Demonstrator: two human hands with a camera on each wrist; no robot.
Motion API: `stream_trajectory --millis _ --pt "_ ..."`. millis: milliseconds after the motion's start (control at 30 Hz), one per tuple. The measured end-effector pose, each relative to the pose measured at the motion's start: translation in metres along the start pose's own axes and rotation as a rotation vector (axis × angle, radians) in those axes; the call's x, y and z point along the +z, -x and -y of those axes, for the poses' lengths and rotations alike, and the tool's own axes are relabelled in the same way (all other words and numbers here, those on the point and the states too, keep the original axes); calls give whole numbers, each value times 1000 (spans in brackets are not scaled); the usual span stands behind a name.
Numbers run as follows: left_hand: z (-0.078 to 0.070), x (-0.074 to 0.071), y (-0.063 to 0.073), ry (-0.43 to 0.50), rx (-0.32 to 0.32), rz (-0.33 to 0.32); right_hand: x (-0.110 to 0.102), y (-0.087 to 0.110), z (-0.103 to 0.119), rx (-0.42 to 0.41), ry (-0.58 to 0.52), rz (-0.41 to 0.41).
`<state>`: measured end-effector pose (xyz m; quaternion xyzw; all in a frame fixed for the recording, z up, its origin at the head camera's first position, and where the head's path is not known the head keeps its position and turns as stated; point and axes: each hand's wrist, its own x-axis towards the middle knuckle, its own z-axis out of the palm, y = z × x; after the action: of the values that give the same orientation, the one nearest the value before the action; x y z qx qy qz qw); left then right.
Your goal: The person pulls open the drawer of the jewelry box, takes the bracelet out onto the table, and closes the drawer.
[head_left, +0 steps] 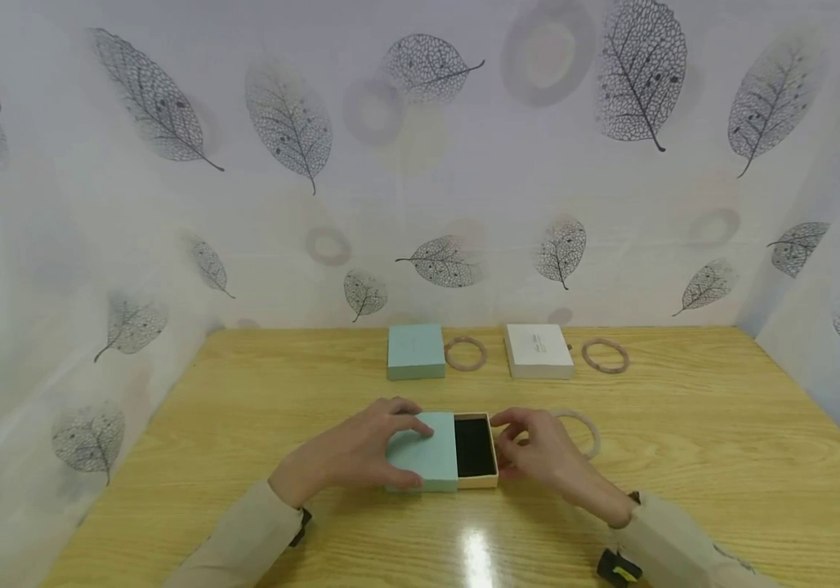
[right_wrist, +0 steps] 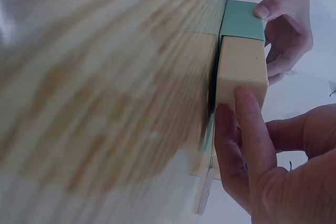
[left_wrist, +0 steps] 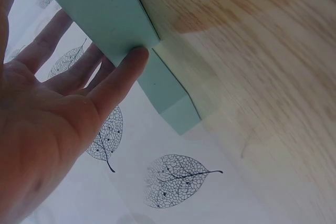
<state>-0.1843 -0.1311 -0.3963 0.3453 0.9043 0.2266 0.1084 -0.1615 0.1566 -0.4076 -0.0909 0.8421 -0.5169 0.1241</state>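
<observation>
A mint-green sliding box [head_left: 427,465] lies at the middle of the table, its cream inner drawer [right_wrist: 242,61] partly out to the right. Black padding [head_left: 475,447] shows inside the drawer. My left hand [head_left: 364,445] grips the green sleeve, with the thumb [left_wrist: 123,74] on the near side and fingers over the top and far side. At the drawer's outer end is my right hand [head_left: 541,453], its bent fingers [right_wrist: 254,129] close together against that end. Whatever lies between those fingertips is hidden. Partly behind the right hand, a pale bangle [head_left: 587,429] lies on the table.
Farther back stand another mint-green box [head_left: 416,351] and a white box [head_left: 539,351] with small print. Beside each lies a pinkish bangle, one [head_left: 466,354] between the boxes and one [head_left: 605,356] at the right. A leaf-patterned curtain [head_left: 420,188] borders the wooden table [head_left: 280,367].
</observation>
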Motion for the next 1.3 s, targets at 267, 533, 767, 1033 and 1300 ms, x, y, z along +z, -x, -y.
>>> stream_trajectory --millis 267,533,767,1033,1300 --pt "1 1 0 -5 4 -6 3 1 1 -12 1 -9" --pt "0 1 0 3 2 -12 4 0 2 -19 -14 0" --pt "1 1 0 9 -2 -10 5 0 2 -27 -18 1" --pt "2 1 -1 14 0 -10 8 -1 3 -27 -34 -11" --pt "1 0 -1 14 -7 -10 9 -2 6 -21 -26 -15"
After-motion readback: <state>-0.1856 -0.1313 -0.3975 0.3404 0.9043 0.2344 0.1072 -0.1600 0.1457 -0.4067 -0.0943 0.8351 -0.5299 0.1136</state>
